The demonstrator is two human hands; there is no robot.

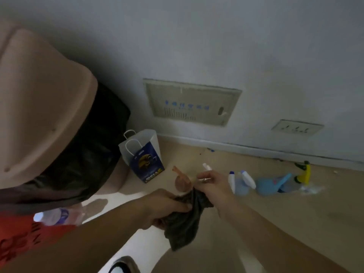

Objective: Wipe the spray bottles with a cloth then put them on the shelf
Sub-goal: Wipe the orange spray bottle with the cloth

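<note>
My left hand (167, 205) grips a dark grey cloth (183, 227) that hangs down from it. My right hand (212, 184) holds a small spray bottle whose white nozzle (206, 166) sticks up above the fingers. The hand and the cloth hide the bottle's body. Just behind my hands is a brownish spray bottle (181, 183) with an orange trigger. To the right, near the wall, the floor holds two white-headed spray bottles (241, 182), a blue watering can (271, 184) and a yellow-green spray bottle (303, 173).
A pink bin (39, 107) with a black liner fills the left side. A white and blue paper bag (143, 154) stands beside it. A red basket (15, 235) at lower left holds a clear bottle (57, 215). A wall panel (191, 101) and a socket (295, 128) are on the wall.
</note>
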